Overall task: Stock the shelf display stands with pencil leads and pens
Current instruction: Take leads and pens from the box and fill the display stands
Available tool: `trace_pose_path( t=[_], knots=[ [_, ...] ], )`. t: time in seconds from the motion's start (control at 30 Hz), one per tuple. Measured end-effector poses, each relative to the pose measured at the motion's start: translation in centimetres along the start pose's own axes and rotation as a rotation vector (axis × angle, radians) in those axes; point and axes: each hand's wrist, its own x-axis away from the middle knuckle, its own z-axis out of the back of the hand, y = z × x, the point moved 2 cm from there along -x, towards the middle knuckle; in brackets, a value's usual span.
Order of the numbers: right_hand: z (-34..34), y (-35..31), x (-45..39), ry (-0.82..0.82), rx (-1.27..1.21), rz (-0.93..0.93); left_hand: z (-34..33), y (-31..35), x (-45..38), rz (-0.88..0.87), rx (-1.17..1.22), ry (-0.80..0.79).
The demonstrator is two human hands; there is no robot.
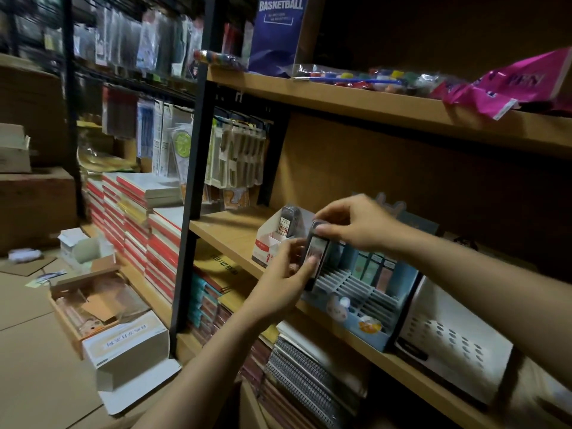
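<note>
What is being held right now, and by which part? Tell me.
A small stack of pencil lead cases, held by both hands: the left hand grips its lower end, and the right hand pinches its top end with the fingers.

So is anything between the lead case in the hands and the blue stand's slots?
Nothing visible: the small dark lead case, pinched by left hand and right hand, hangs at the blue slotted display stand, whose front slots look empty.
</note>
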Motion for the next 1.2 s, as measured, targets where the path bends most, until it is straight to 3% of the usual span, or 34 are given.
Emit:
trace_pose_path(
  t=[0.13, 0.23, 0.37, 0.67, 0.93, 1.2],
  knots=[
    [2.6, 0.9, -3.2, 0.280, -0.041, -0.049, 3.0, -0.5, -0.8, -0.101, -0.542, 0.217],
    [2.0, 2.1, -5.2, 0.413, 0.030, -0.082, 3.5, -1.5, -0.8, -0.064, -0.772, 0.124],
    [-0.2, 3.6, -7.0, 0.438, 0.080, -0.138, 2.9, -3.0, -1.2, -0.035, -0.927, 0.024],
    [-3.6, 4.6, -9.0, 0.406, 0.060, -0.198, 3.1, -4.6, -1.6, -0.077, -0.914, 0.009],
    [-2.7, 3.5, -9.4, 0.340, 0.141, -0.222, 3.1, -5.1, -1.6, -0.097, -0.867, 0.017],
    [-4.8, 3.3, -9.0, 0.282, 0.165, -0.178, 3.2, -5.2, -1.4, -0.114, -0.817, 0.018]
  ],
)
